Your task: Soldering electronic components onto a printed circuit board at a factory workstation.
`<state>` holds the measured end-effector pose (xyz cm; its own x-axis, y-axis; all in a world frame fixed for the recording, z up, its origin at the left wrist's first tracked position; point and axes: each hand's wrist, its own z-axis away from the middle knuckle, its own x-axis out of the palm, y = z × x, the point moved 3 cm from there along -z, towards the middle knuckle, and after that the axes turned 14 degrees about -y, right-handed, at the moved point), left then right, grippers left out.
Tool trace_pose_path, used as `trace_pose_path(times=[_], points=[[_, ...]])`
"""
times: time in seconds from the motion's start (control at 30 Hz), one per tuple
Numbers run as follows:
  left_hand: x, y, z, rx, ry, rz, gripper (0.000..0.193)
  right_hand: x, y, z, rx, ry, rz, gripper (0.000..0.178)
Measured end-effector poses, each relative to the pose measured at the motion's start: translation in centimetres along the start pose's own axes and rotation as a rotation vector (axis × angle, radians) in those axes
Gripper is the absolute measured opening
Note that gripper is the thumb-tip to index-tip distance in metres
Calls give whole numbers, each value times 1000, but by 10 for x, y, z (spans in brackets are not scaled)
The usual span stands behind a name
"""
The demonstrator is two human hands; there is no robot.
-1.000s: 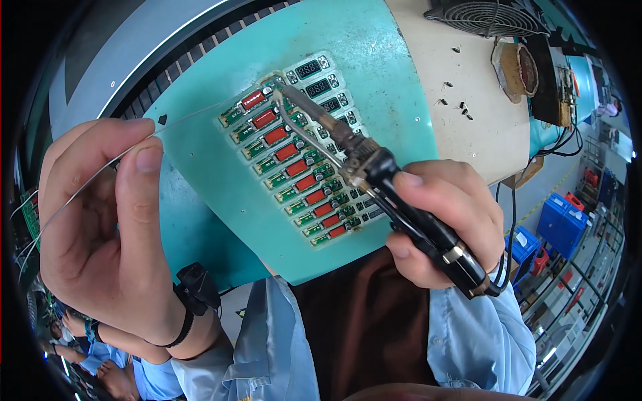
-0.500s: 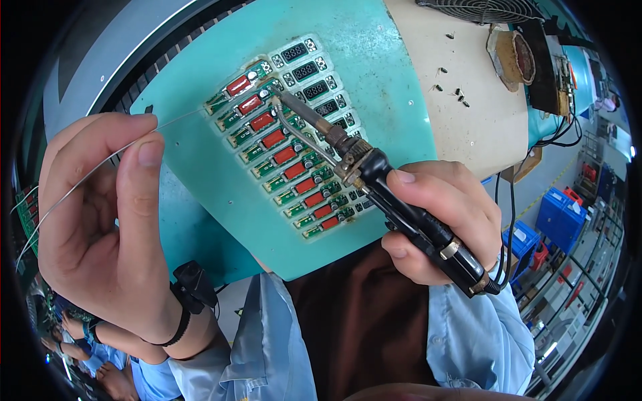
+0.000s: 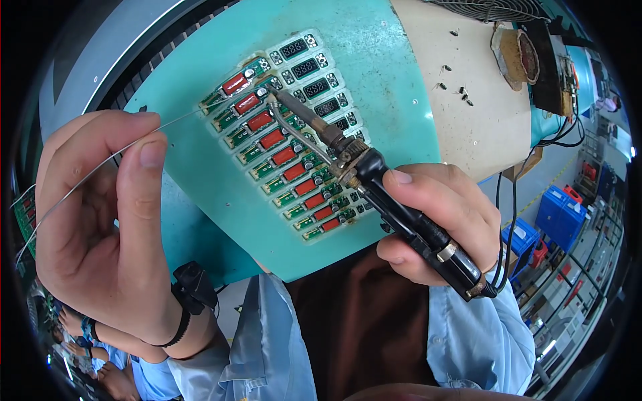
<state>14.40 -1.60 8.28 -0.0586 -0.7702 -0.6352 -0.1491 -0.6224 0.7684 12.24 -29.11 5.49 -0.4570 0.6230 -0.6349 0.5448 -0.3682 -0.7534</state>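
Since the earliest frame, the tip of the soldering iron [image 3: 408, 220] has moved from the top circuit board to about the second [image 3: 247, 103]. The hands are apart: the left hand [image 3: 100, 207] pinches the thin wire [image 3: 179, 119], leaving length free toward the boards; the right hand [image 3: 445, 217] wraps the iron's handle, apparently to slant the tip in. Beyond, the teal sheet [image 3: 221, 180] holds the boards in line, probably for steady spacing; small black parts [image 3: 463, 93] lie on the beige worktop [image 3: 461, 140].

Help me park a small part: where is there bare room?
Bare: the green panel between the circuit boards and the beige tabletop, and the tabletop below the loose components. Crowded: the upper boards, where soldering iron and solder wire reach.
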Motion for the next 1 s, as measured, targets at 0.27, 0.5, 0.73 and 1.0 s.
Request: trace_pose_path(times=[0.27,0.5,0.73,1.0], points=[[1,2,0,-31,-19,-25,11,0,-3,-1,21,-25,-11,55],[2,0,-1,-7,-11,5,11,2,-3,-1,58,46,-69,48],[-2,0,1,0,-7,7,11,1,-2,-2,11,-21,13,55],[-7,4,9,-5,1,-23,12,-3,-9,7,-17,85,-20,51]])
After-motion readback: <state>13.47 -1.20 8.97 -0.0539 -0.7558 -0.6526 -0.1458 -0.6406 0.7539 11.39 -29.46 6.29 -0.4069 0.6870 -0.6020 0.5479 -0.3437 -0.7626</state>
